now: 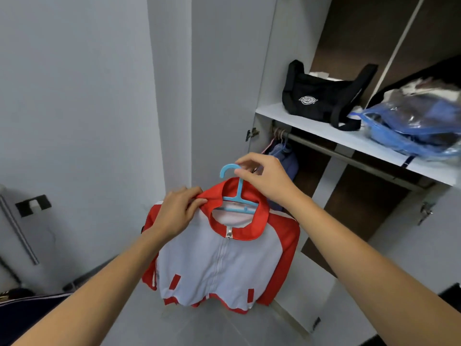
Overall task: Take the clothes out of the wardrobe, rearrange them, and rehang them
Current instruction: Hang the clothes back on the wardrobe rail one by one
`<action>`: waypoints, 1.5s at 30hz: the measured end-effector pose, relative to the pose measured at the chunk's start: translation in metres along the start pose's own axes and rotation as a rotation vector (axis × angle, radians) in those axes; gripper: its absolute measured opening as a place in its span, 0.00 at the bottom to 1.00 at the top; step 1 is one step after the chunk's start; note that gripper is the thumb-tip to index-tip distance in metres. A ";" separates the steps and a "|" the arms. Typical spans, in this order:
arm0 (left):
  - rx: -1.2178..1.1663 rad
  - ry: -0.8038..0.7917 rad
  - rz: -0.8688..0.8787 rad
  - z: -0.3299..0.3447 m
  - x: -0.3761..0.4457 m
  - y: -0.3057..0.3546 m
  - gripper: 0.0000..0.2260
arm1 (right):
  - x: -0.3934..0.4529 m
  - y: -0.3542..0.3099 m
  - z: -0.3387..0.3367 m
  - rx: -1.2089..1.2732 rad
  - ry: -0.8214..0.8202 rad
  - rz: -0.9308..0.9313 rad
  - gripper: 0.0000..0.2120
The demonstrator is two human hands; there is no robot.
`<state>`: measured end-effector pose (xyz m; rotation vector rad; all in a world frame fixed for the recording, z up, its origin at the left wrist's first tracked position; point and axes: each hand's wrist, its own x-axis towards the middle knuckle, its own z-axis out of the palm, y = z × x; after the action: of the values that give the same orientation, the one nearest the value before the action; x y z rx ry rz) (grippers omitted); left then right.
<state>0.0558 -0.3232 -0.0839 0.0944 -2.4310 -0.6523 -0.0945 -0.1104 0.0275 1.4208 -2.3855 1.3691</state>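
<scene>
Currently I've got one garment out of the wardrobe (264, 71): a white-and-red zip jacket (222, 265), held up in front of the open door, on a blue hanger (238, 193).

Right hand (264, 178) pinches the hanger just below the hook, thumb and fingers curled round the neck. It carries the weight. Left hand (179, 211) pinches the red collar (214, 193) on its left side, fingers curled onto the fabric; looks like I'm seating the collar on the hanger shoulder.

Jacket hangs zipped, front facing me, hem free, clear of the rail (349, 156).

Progress, as I read it:
- Taken out: this jacket, yes.
- Rearranged: in hand now; collar adjust not finished.
- Rehung: no. Hook is well apart from the rail.

At the rail's far left end a few hangers sit bunched, with a blue-grey garment (284, 158) hanging under them. Can't tell how many items are there. The rest of the rail in view is bare, so either most clothes are out or there were few.

Shelf above holds a black bag (319, 98) and a blue plastic-wrapped bundle (411, 126); neither looks like part of the job.

Left to do: finish the collar, hook the jacket onto the rail, then deal with whatever is bunched at the left end.
</scene>
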 end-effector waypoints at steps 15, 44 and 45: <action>0.003 -0.109 -0.054 0.149 0.106 -0.010 0.15 | 0.050 0.114 -0.045 -0.256 0.052 0.195 0.07; -0.356 -0.386 -0.010 0.296 0.201 0.067 0.37 | 0.123 0.220 -0.080 -0.501 0.523 0.689 0.11; -0.385 -0.403 0.002 0.294 0.202 0.062 0.37 | 0.122 0.223 -0.082 -0.478 0.536 0.690 0.11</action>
<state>-0.2733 -0.1856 -0.1472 -0.2160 -2.6240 -1.2233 -0.3573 -0.0949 -0.0159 0.0822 -2.6154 0.9546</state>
